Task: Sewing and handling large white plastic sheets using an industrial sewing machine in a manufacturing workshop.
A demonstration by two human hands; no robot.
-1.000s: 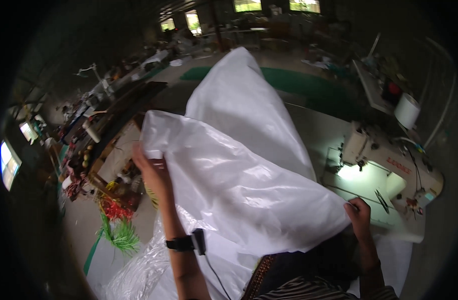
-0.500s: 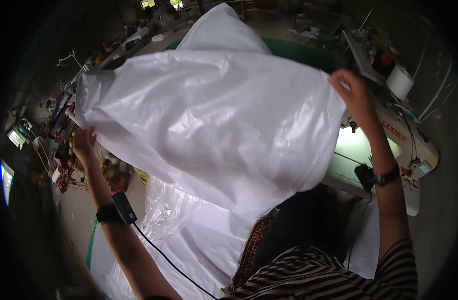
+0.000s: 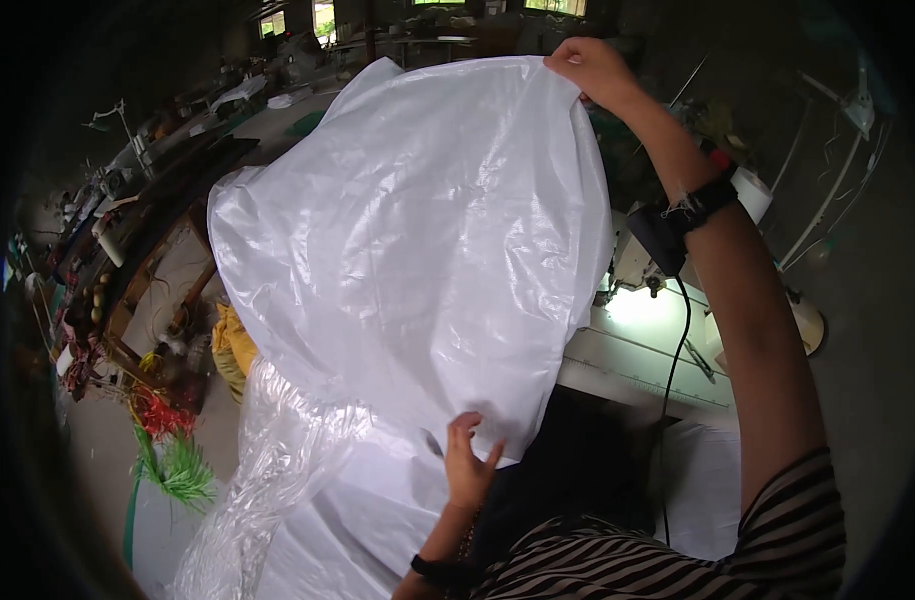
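Observation:
A large white plastic sheet [image 3: 407, 230] hangs raised in front of me, creased and shiny. My right hand [image 3: 595, 72] is up at its far right corner, pinching the edge between thumb and fingers. My left hand [image 3: 469, 465] is low and near my lap, close to the sheet's lower edge. Its fingers are curved with a gap between thumb and forefinger, and nothing shows gripped in them. More white sheeting [image 3: 347, 530] lies below, beside a bunched clear plastic film [image 3: 277, 460]. Black bands circle both wrists.
At the right stands a sewing machine with a lit white bed [image 3: 642, 350], partly behind my right arm. A white thread cone [image 3: 752, 195] is beyond it. On the left are a yellow bag [image 3: 234, 345], red strands [image 3: 165, 412] and green strands [image 3: 184, 470] near the floor.
My right hand has moved up and left with the sheet's corner. My left hand has come from the sheet's far left side down to its lower right edge. The sheet now hangs more upright.

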